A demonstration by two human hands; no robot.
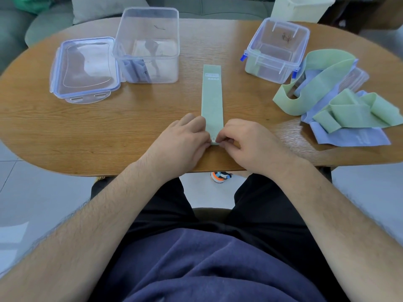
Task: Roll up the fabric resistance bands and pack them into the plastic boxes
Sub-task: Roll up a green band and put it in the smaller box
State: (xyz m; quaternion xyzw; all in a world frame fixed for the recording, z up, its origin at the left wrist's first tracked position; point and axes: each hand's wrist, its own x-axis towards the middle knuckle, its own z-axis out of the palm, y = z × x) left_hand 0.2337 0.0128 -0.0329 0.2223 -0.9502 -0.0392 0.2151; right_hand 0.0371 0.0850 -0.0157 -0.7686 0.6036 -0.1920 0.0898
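Nearest the camera: a dark-blue shirt front and black shorts, with two bare forearms reaching forward over the near edge of an oval wood-grain table (pixel 109 118). An orange, white and blue shoe (pixel 220 176) shows on the pale tiled floor under that edge.

Left hand (pixel 185 138) and right hand (pixel 246 140) meet at the near end of a long pale-green fabric resistance band (pixel 212 99). Both hands have curled fingers and pinch this end, where a small first turn of the roll shows between them. The left fingers lie against the band's left edge. The rest of the band lies flat on the table, running straight away from the person, with a printed label at its far end.

Right, middle distance: a loose pile of green and light-blue fabric bands (pixel 327 103), tangled together, with a clear plastic piece partly buried in it.

Left, middle distance: a flat clear rectangular lid with blue-tinted rim (pixel 85 68), lying on the table just beside a tall clear plastic box (pixel 148 44). This box is open and holds light-blue fabric at its bottom.

Far right: a smaller clear plastic box with blue clips (pixel 277 49), lid resting on top, with pale green showing through its lower wall. It touches the pile.

Beyond the table: a grey-green sofa (pixel 43 25) and a cream-coloured container (pixel 301 7).
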